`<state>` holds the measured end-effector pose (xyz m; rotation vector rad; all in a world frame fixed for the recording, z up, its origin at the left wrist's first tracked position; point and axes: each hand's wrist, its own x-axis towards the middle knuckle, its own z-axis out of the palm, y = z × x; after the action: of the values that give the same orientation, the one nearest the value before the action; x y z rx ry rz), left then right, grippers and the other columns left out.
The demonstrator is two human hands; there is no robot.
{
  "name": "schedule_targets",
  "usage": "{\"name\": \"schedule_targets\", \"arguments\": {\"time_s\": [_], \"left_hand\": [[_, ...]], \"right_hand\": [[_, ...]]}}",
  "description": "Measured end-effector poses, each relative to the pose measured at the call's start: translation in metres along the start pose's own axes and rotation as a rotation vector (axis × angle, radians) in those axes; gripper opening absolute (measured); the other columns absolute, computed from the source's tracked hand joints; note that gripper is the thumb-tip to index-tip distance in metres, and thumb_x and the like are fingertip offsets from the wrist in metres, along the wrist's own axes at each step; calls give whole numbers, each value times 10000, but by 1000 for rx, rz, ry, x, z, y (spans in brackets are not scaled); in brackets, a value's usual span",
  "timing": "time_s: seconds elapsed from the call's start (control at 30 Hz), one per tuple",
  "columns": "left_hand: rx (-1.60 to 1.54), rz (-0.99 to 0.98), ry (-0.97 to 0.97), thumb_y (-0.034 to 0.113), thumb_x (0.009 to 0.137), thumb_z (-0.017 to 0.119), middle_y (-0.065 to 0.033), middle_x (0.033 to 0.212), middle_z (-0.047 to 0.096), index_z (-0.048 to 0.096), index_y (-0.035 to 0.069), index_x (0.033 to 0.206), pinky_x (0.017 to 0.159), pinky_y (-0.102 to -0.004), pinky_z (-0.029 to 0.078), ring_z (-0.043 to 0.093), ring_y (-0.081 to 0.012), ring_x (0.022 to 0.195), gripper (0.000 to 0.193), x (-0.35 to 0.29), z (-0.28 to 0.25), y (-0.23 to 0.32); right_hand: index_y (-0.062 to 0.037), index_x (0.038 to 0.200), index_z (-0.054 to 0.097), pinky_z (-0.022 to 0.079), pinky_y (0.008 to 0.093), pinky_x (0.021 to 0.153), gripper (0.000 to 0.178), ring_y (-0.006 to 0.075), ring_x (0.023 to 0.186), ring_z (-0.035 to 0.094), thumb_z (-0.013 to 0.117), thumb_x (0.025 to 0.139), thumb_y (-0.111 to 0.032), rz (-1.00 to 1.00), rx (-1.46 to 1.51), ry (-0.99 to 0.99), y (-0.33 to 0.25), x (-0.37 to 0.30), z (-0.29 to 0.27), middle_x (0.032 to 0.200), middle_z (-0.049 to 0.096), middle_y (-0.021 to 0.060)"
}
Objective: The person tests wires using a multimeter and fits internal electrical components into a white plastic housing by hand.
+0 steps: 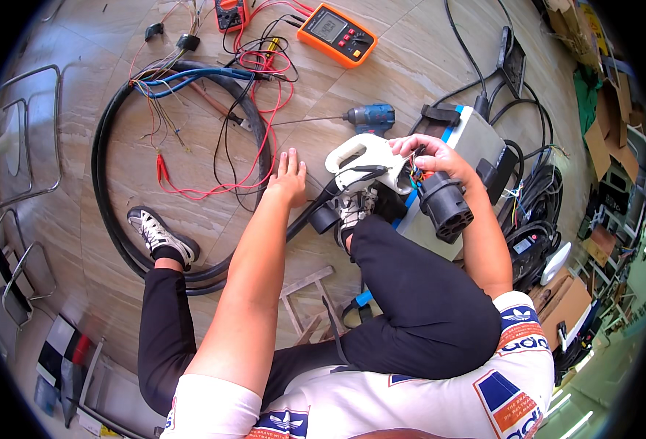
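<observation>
Left hand [288, 181]'s stretched out flat near the looped black cable [100, 157]; right hand [440, 158]'s pinching the white handle [359, 175]'s wired end, black connector [444, 205] right by that wrist.

Printed lettering [522, 408] marks the white shirt [418, 395], and digits [329, 29] show on the orange meter [356, 45].

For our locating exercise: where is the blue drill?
In the head view, the drill lies just right of centre on the floor, above the white handle, left of the grey box.
</observation>
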<state>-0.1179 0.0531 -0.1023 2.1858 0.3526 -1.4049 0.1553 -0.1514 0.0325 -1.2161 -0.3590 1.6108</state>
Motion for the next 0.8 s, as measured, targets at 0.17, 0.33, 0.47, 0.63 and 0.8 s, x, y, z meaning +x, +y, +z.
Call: {"name": "schedule_targets", "arguments": {"time_s": [0.17, 0.33, 0.47, 0.63, 0.8], "left_hand": [[-9, -9, 14, 239, 867, 638, -232, 1662, -129, 136, 74, 1610, 1188, -516, 306, -42, -395, 1551, 912, 1, 2, 0], [-16, -15, 12, 217, 868, 622, -225, 1663, -133, 140, 83, 1612, 1193, -517, 297, -43, -388, 1552, 896, 0, 2, 1], [-13, -13, 18, 207, 871, 609, -224, 1664, -130, 140, 80, 1611, 1194, -520, 296, -41, -387, 1553, 885, 0, 3, 1], [-22, -14, 23, 185, 866, 583, -226, 1665, -124, 142, 68, 1609, 1192, -526, 296, -40, -392, 1552, 872, 2, 5, 0], [-20, -15, 37, 173, 860, 570, -228, 1665, -120, 158, 66, 1607, 1189, -526, 303, -35, -394, 1552, 860, 1, 5, 2]], "right_hand": [[-20, 1044, 664, 311, 409, 1164, 264, 268, 1357, 466, 735, 812, -123, 1, 6, 0, -2, 1, 2, 1228, 635, 117], [-21, 1042, 664, 312, 409, 1162, 264, 268, 1350, 470, 737, 812, -128, 2, 1, 2, -1, 0, 1, 1227, 635, 117], [-21, 1045, 663, 311, 412, 1163, 266, 270, 1353, 469, 738, 813, -128, 1, 9, 4, -1, 0, 2, 1226, 634, 115], [-20, 1053, 661, 317, 410, 1161, 272, 269, 1347, 474, 735, 811, -118, -1, 2, 3, -2, 0, 3, 1221, 634, 111], [-18, 1059, 660, 320, 412, 1161, 281, 271, 1355, 471, 741, 811, -122, 4, 25, 2, -2, -1, 2, 1228, 632, 109]]}}
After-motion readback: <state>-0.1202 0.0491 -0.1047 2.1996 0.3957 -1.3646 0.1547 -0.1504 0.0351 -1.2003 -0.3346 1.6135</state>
